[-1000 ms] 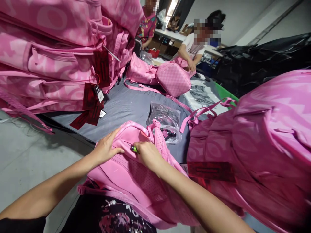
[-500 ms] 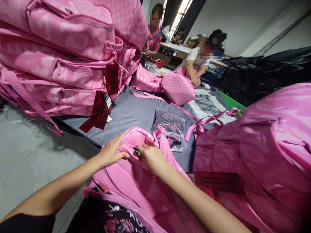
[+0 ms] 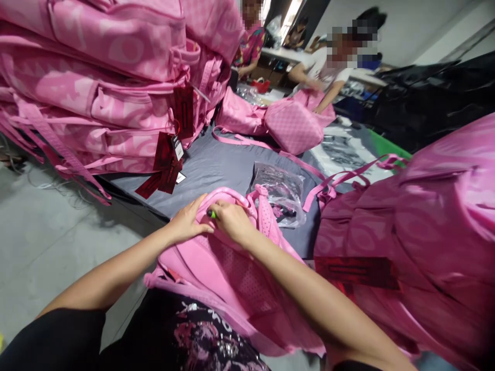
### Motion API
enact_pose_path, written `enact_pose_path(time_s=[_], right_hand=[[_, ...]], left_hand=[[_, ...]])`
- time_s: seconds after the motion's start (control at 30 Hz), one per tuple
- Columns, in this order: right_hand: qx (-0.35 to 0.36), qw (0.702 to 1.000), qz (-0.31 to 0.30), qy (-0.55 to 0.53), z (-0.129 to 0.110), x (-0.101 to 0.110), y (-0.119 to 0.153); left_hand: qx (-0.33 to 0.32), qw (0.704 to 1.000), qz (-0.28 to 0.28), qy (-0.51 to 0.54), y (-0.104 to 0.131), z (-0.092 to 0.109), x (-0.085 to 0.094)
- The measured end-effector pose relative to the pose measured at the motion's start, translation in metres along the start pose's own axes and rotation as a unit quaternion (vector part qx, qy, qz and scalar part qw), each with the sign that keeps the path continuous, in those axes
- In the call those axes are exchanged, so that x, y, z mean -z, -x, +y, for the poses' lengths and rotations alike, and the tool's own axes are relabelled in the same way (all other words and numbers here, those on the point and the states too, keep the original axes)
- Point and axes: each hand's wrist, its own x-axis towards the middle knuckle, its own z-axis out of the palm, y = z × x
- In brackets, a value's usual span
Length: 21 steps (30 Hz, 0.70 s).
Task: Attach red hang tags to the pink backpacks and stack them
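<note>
The right hand [image 3: 232,222] has moved up closer to the top of the pink bag [image 3: 232,278], with its fingers curled shut around a small black and green tool [image 3: 211,213]. The left hand [image 3: 188,221] has its thumb spread wide from its fingers, touching the bag's top side. The bag is by the gray table [image 3: 216,165], near the person's black shirt [image 3: 154,330].

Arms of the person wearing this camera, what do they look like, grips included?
Left grip and right grip are bare human hands, five-fingered by nature, with no glove, watch or bracelet visible. The left sleeve is plain black and short; only a black edge of the right sleeve shows.
</note>
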Motion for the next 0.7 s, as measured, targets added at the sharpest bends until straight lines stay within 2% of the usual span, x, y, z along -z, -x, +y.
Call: enact_pose_path(time_s=[0.1, 0.17, 0.27, 0.33, 0.43, 0.5, 0.6, 0.7], right_hand=[[0.015, 0.998, -0.036, 0.055, 0.006, 0.007, 0.005], [0.016, 0.99, -0.1, 0.099, 0.014, 0.014, 0.021], [-0.059, 0.961, -0.21, 0.169, 0.029, 0.023, 0.049], [-0.109, 0.946, -0.234, 0.199, 0.035, 0.024, 0.061], [-0.137, 0.957, -0.167, 0.193, 0.041, 0.017, 0.077], [-0.152, 0.972, -0.082, 0.158, 0.043, 0.009, 0.091], [-0.15, 0.985, 0.042, 0.08, 0.044, -0.003, 0.117], [-0.118, 0.987, 0.112, 0.008, 0.039, -0.009, 0.137]], left_hand=[[-0.005, 1.0, 0.0, 0.007, -0.003, -0.003, 0.001], [-0.007, 1.0, 0.001, 0.003, -0.005, -0.005, 0.002], [-0.018, 1.0, -0.008, -0.013, -0.01, -0.007, 0.0], [-0.013, 0.999, -0.005, -0.045, -0.012, -0.006, -0.001], [-0.03, 0.99, 0.037, -0.133, -0.001, 0.001, -0.001], [-0.094, 0.976, 0.05, -0.192, 0.018, 0.007, -0.002], [-0.216, 0.947, 0.01, -0.239, 0.054, 0.009, -0.01], [-0.252, 0.933, -0.003, -0.257, 0.077, 0.0, -0.03]])
